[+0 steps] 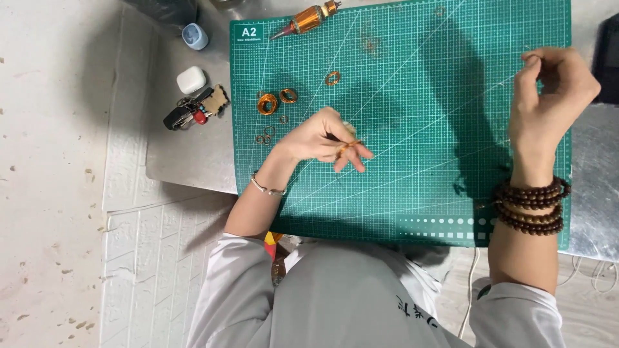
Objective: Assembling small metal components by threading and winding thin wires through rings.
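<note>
Fine thread: too thin to follow between the left hand (322, 138) and right hand (548, 96).
Right grip: content too small to tell.
Black object (607, 58): cut by the right edge.

Your green cutting mat (419, 129) looks like matt rubbery plastic on a dull brushed-metal counter (193, 154), the coils (267, 103) are shiny copper wire, the earbud case (191, 80) is glossy white plastic, and your wrist beads (532, 205) look like polished dark wood.

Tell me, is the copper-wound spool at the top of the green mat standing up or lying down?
Lying down. The copper-wound spool rests on its side across the top edge of the green cutting mat, its pointed end aimed left and its length along the surface.
</note>
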